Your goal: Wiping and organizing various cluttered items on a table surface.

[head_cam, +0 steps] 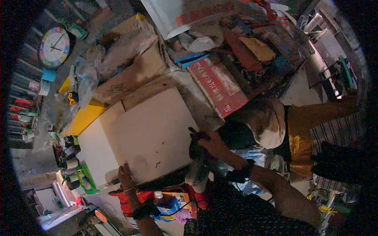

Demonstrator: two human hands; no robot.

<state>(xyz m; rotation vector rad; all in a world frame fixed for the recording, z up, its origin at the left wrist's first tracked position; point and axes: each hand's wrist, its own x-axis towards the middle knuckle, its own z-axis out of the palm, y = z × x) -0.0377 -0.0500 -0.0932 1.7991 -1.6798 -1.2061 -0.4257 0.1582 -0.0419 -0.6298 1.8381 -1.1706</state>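
In front of me lies a large pale flat panel (150,129), probably cardboard, with a few small dark marks on it. A whiter panel section (96,153) adjoins its left side. My left hand (127,175) touches the lower left of the pale panel, fingers pointing away from me; whether it grips the edge is unclear. At the panel's right edge, my right hand (206,141) is closed around a dark object (195,147), too dim to name. Both wrists wear dark bands.
A red box (218,88) bearing writing lies beyond, near a heap of scrap (251,47). A yellow panel (85,118) and plastic film (88,79) are at left. Another person's arm (322,113) shows at right. A red container (193,203) holding a bottle (158,196) and packets sits below.
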